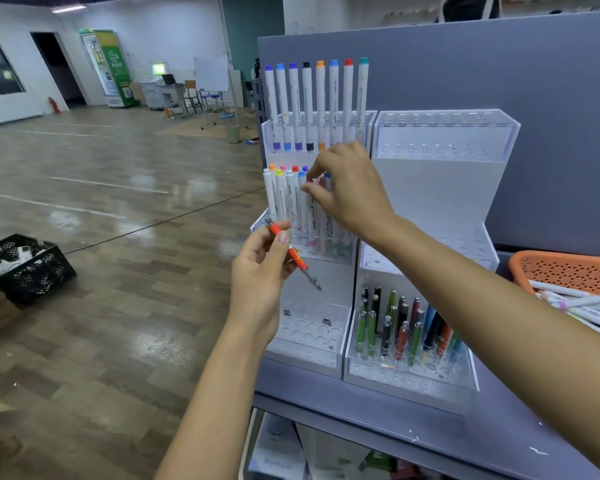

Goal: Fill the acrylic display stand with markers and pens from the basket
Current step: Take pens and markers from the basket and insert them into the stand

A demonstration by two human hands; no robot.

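Right hand (347,192) pinches marker (311,216) in stand (312,265) middle tier. Left hand (262,271) grips orange pen (293,252) before stand. Basket (568,271) right of stand.

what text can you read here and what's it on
"Acrylic Marker", in script, on a top-row marker barrel.
Middle-row markers: print too small to read.
Orange pen in the left hand: print blurred.
Green vending machine: sign unreadable.
Box under the shelf: lettering blurred.
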